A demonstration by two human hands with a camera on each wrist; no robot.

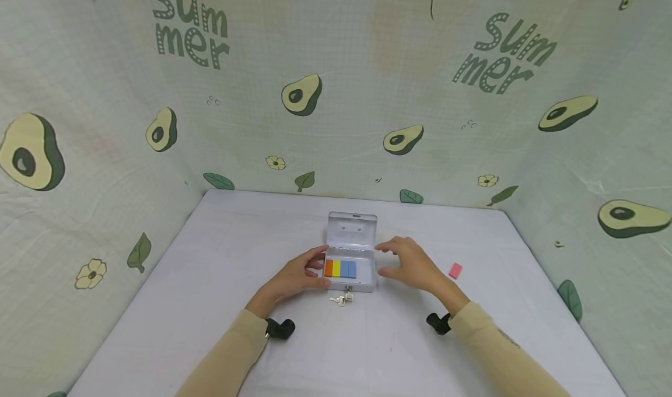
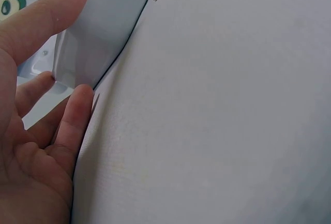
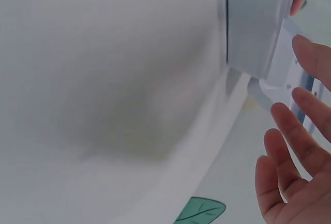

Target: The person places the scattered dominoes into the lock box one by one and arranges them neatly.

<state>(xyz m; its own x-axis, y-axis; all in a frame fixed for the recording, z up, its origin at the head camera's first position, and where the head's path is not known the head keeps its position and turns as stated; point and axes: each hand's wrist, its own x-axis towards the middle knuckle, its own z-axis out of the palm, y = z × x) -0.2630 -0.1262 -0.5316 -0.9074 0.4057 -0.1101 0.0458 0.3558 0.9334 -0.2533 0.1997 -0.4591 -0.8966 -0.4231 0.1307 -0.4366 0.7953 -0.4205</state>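
Note:
A small light-grey metal cash box (image 1: 368,281) lies on the table with its hinged lid (image 1: 352,228) raised. Orange (image 1: 328,268), yellow (image 1: 336,268) and two blue blocks (image 1: 348,269) sit side by side inside, toward its left. My left hand (image 1: 296,274) holds the box's left end, thumb over the front corner and fingers along the side. Beside the right end hovers my right hand (image 1: 410,263), fingers spread and loosely bent, with its index fingertip close to the hinge. In the right wrist view a gap shows between its thumb (image 3: 313,61) and the box wall (image 3: 256,25).
Keys (image 1: 340,299) hang or lie at the lock on the box's front. To the right of the right hand lies a pinkish-red block (image 1: 455,270). White cloth covers the table (image 1: 252,228), and a printed avocado curtain (image 1: 346,53) encloses its back and sides.

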